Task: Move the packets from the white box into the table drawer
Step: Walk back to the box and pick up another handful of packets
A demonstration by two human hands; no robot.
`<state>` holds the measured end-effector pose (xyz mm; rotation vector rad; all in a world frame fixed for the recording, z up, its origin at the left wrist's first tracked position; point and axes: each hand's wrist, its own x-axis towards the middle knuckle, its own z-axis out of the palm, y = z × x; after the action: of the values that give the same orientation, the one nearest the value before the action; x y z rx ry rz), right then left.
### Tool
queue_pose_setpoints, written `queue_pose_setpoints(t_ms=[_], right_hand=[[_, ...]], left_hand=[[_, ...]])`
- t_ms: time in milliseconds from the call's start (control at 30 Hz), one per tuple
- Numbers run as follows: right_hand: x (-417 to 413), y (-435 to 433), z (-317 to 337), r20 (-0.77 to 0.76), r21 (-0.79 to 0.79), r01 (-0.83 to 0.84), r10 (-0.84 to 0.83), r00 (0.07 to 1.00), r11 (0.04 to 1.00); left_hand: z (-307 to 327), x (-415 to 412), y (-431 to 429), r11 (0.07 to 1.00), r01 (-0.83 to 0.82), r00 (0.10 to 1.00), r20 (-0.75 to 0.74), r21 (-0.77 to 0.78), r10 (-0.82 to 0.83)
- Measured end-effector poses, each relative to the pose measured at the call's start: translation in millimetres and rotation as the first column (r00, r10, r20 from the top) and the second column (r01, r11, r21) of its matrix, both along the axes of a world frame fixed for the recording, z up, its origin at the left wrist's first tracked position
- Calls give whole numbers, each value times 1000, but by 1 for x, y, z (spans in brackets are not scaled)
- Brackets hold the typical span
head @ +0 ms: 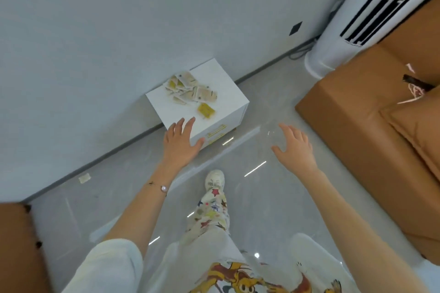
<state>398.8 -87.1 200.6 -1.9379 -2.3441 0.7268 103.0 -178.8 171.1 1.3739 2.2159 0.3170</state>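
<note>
A small white bedside table [228,88] stands against the wall, with two closed drawers showing gold handles [216,131] on its front. Several pale packets [190,90] lie scattered on its top, and one yellow packet [206,110] lies apart near the front edge. My left hand [180,141] hovers with fingers spread over the table's near left corner. Over the floor to the right of the table my right hand [293,144] is held out, fingers relaxed and holding nothing. No separate white box is in view.
A brown leather sofa [371,131] fills the right side, and another brown seat [16,245] sits at the lower left. A white standing air conditioner [338,38] is in the back corner. A small packet-like scrap [84,177] lies on the glossy grey floor by the wall.
</note>
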Motion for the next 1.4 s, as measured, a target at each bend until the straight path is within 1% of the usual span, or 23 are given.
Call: queue_pose_setpoints(t_ms=[100, 200, 267, 367, 467, 567, 667, 800, 967, 1033, 1100, 1167, 1267, 1333, 1400], right_hand=[[-31, 52, 1, 6, -15, -19, 19, 1000, 1000], [-55, 98, 0, 26, -30, -39, 40, 999, 999], [-72, 127, -5, 19, -10, -46, 46, 999, 999], [-99, 167, -24, 27, -47, -79, 81, 996, 996], [-134, 210, -56, 21, -105, -168, 171, 985, 980], [-177, 256, -96, -3, -94, -270, 271, 963, 958], [-223, 302, -146, -45, -103, -373, 371, 928, 922], [-276, 340, -223, -80, -172, -417, 409, 909, 893], [-339, 360, -311, -156, -238, -462, 436, 886, 854], [-360, 362, -336, -192, -282, -466, 427, 884, 839], [-379, 362, -354, -233, -321, -455, 397, 888, 830], [-396, 360, -367, -298, -362, -423, 327, 897, 831], [-415, 351, -379, -342, -356, -396, 277, 898, 846], [-422, 346, -382, -334, -355, -338, 219, 917, 872], [-424, 345, -383, -351, -401, -250, 104, 930, 881]], left_hand=[[-7, -30, 44, 999, -44, 998, 42, -31, 45], [-15, -58, 83, 995, -79, 995, 52, -57, 82], [-23, -75, 108, 988, -139, 987, 79, -61, 144], [-41, -99, 136, 964, -250, 959, 111, -92, 259], [-71, -120, 154, 936, -331, 930, 127, -118, 345], [-105, -137, 172, 920, -357, 917, 125, -161, 378], [-150, -152, 200, 893, -414, 886, 149, -177, 440], [-221, -159, 229, 828, -517, 818, 160, -215, 553], [-298, -170, 257, 726, -662, 688, 234, -186, 687], [-319, -173, 261, 689, -708, 643, 262, -154, 720], [-334, -178, 265, 638, -764, 580, 327, -101, 746], [-344, -185, 268, 548, -834, 472, 427, -68, 771], [-348, -194, 275, 371, -927, 281, 538, -63, 794], [-347, -198, 282, 293, -953, 193, 596, -74, 779], [-347, -203, 292, 223, -966, 82, 656, -135, 751]])
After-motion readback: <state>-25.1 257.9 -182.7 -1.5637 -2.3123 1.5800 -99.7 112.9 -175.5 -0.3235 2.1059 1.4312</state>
